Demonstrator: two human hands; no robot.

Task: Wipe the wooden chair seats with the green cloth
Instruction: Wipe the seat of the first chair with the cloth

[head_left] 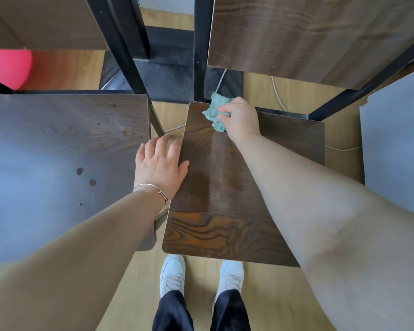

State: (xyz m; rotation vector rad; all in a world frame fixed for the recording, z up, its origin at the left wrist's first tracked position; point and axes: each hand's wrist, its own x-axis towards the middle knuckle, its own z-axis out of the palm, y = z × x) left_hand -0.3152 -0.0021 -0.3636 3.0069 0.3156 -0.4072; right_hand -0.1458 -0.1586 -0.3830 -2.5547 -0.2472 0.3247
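the right hand [240,120] grips the cloth [216,110], fingers curled down into the bunched green fabric and clamped on it. the knuckles face up and the wrist bends slightly left. the cloth sits on the far left corner of the right seat [225,187], its top edge poking past the seat's back edge. the right forearm runs diagonally from the lower right across the seat.

the left hand [159,163] is flat with its fingers straight and spread, holding nothing. its thumb lies on the left edge of the right seat, and the fingers reach over the gap toward the left seat [58,144]. a thin bracelet [152,186] circles that wrist.

the right fingertips are buried in the cloth, and the palm covers part of the cloth. the right arm hides the seat's near right corner and much of its right side. the left forearm covers the left seat's near right corner. pale glare washes out most of the left seat, which is cut off at the left edge. whether the left palm bears on the wood or hovers cannot be told. a blurred pink thing [7,68] at the far left is too cut off to make out.
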